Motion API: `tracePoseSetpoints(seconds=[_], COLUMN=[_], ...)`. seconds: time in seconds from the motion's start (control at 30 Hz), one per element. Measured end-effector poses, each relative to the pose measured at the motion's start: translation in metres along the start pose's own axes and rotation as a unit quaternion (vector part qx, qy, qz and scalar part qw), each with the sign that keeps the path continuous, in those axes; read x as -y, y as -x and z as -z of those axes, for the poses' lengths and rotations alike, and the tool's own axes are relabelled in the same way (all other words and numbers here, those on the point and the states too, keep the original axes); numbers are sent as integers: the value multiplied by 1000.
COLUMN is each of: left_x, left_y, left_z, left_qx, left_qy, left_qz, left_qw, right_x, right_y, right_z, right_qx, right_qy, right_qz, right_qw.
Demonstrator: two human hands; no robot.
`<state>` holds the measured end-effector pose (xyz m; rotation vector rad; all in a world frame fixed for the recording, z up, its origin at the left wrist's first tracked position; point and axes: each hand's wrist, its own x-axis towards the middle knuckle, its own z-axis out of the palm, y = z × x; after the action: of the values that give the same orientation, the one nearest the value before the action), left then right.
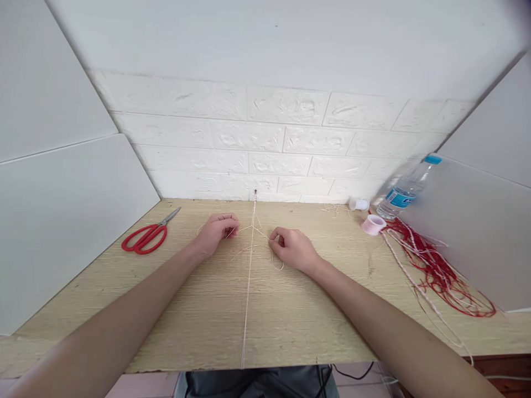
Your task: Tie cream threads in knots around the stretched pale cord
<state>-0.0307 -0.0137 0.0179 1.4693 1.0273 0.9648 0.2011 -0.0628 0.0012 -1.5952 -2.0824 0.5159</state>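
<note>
A pale cord (248, 293) runs taut from a small dark point at the foot of the wall down to the table's front edge. Its upper end near the wall looks braided, in pink and white. My left hand (218, 232) is left of the cord, fingers closed on a thin cream thread that leads to the cord. On the other side my right hand (292, 247) pinches the thread's other side between thumb and fingertips. The thread meets the cord between both hands. A loose thread end (244, 250) curls across the cord below them, and a small loop hangs under the right hand.
Red-handled scissors (145, 239) lie at left. At right stand a white spool (359, 204), a pink spool (374, 224) and a water bottle (402, 193). A bundle of red cords (440, 265) with pink-white braids lies beside the right panel. The white brick-patterned wall (265, 135) closes the back.
</note>
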Motion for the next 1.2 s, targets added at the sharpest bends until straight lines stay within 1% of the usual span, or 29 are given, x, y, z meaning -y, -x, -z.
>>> tracePoseSetpoints(seconds=[0.13,0.27,0.33,0.43,0.53,0.63,0.93,1.2], left_x=[-2,-1,-1,1,1,2,3,3], left_y=[2,3,4,6,8,10,10,10], left_z=[-3,-3,-3,-5,-10,-13,-13,-13], left_qx=[-16,-33,-42,-49,-35,-24,-23,1], left_qy=[-83,-163,-212,-292,-343,-361,-380,-386], left_qz=[-15,-25,-31,-56,-76,-74,-77,-68], left_qw=[996,986,976,953,935,929,921,920], right_x=[1,2,2,2,3,4,3,3], right_y=[1,1,1,1,1,2,2,2], right_z=[0,1,2,2,3,3,3,2], right_qx=[2,8,11,14,16,21,23,18], right_qy=[1,3,3,4,5,7,10,15], right_qz=[5,6,10,18,23,22,26,34], right_qw=[1000,1000,1000,1000,1000,1000,999,999])
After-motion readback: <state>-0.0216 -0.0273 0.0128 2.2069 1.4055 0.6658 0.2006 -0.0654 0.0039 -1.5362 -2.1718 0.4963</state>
